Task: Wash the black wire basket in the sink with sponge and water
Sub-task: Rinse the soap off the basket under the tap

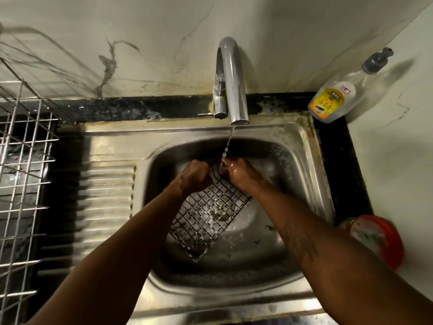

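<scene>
Rinsing looks like the step in hand: water [228,145] runs in a thin stream from the faucet [230,83] onto the top edge of the black wire basket [208,214], which sits tilted inside the sink [302,146] bowl, its far end raised under the faucet and its near corner resting low toward the front of the bowl. White flecks, likely suds, cling to the mesh near the drain, so the washing seems partly done, not finished.

Both hands meet at the raised end, directly below the faucet. The left hand [195,175] is curled closed over the basket's top rim, gripping it. The right hand [236,172] lies just beside it on the same rim, wet, with the stream landing on it; its fingers bend around the wire, though how tightly they hold I cannot tell. No sponge shows in either hand; it may be hidden in a palm.

Right of the faucet stands a bottle of dish gel [337,92] on the ledge; a wire rack [25,160] sits well to the left.

Next, I judge, the basket needs turning under the stream so the lower mesh is reached, with a firm grip, since wet wire slips easily.
</scene>
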`<action>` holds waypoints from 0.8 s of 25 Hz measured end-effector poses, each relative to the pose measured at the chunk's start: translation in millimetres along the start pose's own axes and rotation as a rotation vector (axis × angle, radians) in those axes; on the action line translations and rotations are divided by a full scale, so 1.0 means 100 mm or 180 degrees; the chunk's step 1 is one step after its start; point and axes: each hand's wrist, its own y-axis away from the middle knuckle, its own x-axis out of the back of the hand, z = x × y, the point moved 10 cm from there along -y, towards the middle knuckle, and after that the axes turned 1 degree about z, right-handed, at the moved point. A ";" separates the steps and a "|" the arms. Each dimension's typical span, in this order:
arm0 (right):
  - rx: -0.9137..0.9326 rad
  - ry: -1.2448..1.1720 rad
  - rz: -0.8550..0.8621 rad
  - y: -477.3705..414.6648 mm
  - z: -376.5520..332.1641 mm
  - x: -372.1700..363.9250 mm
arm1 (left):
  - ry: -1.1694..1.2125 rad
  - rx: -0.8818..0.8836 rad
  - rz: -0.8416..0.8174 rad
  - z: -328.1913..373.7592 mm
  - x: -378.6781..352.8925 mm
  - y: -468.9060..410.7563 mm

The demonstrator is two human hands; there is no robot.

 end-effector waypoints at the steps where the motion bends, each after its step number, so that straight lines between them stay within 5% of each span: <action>1: -0.0088 -0.0088 -0.0002 0.02 0.02 0.00 | 0.0105 -0.0068 -0.0153 0.05 -0.03 0.00; 3: 0.0100 -0.0046 0.0028 0.02 -0.14 0.00 | 0.0402 -0.0306 -0.0090 0.13 -0.06 -0.02; 11: 0.0209 0.0354 -0.0599 -0.06 -0.14 -0.15 | 0.1244 0.1835 -0.1050 -0.41 -0.36 0.15; 15: 0.0036 0.0694 -0.0477 -0.06 0.03 -0.14 | 0.0848 0.1753 -0.0900 -0.42 -0.28 0.09; 20: 0.0437 0.0193 -0.0347 -0.15 -0.59 -0.20 | 0.1441 0.1655 -0.0927 -0.40 -0.42 0.04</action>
